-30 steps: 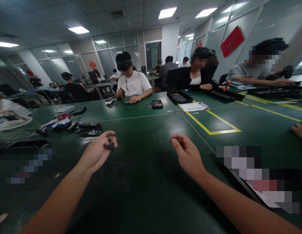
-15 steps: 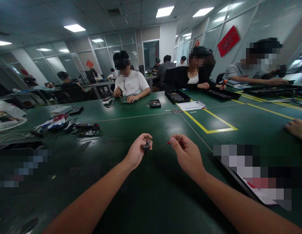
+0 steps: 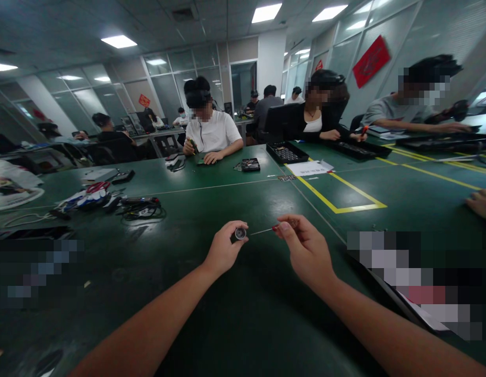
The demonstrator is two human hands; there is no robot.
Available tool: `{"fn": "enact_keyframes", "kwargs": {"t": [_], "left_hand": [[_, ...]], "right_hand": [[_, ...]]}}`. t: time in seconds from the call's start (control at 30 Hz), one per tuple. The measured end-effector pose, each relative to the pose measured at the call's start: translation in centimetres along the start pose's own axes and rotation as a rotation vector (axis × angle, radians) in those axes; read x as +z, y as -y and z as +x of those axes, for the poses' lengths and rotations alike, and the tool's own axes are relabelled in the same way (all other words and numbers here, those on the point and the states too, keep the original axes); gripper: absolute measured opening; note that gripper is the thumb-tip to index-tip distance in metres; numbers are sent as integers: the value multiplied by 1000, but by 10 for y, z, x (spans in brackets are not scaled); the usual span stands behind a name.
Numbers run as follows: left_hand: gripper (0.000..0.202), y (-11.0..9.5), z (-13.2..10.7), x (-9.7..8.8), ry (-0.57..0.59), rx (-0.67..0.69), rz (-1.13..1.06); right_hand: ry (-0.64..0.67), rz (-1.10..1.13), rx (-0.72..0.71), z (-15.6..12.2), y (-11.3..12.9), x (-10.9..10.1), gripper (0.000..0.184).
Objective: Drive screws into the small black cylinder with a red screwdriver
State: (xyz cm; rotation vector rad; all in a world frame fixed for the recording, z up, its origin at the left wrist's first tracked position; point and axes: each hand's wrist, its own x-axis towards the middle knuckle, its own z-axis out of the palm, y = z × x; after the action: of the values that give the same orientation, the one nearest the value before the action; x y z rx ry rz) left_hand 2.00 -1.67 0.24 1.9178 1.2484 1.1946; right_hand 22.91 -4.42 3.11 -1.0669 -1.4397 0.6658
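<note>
My left hand (image 3: 224, 250) is closed around a small dark round part (image 3: 240, 233) with a pale face, held up above the green table (image 3: 211, 209). My right hand (image 3: 306, 248) pinches a thin screwdriver (image 3: 266, 230) with a red collar; its slim metal shaft points left and its tip reaches the round part. Both hands hover close together over the middle of the table.
A tangle of cables and tools (image 3: 109, 201) lies at the left. Yellow tape lines (image 3: 337, 201) mark the table on the right. Black trays (image 3: 287, 153) and a white sheet (image 3: 310, 168) sit farther back. Several people work across the table; another person's hand (image 3: 482, 203) rests at the right edge.
My left hand moved right from the left side of the table, bringing the round part up to the screwdriver tip. My right hand stayed almost in place.
</note>
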Motion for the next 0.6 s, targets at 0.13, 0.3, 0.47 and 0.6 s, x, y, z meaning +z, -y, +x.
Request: {"fn": "enact_keyframes", "kwargs": {"t": [0.13,0.3,0.47,0.6], "left_hand": [[34,-1,1,2,-68,-37,-5],[32,0,1,3,-87,-78,29],[32,5,1,4,-76,-21,50],[33,4,1,3,-50,-19,43]], "right_hand": [[80,-64,-15,0,-1,0,26],[140,-161,-36,0,3,0,28],[145,-230,-28,2,6,2,27],[121,-251,-13,3,6,2,30]]}}
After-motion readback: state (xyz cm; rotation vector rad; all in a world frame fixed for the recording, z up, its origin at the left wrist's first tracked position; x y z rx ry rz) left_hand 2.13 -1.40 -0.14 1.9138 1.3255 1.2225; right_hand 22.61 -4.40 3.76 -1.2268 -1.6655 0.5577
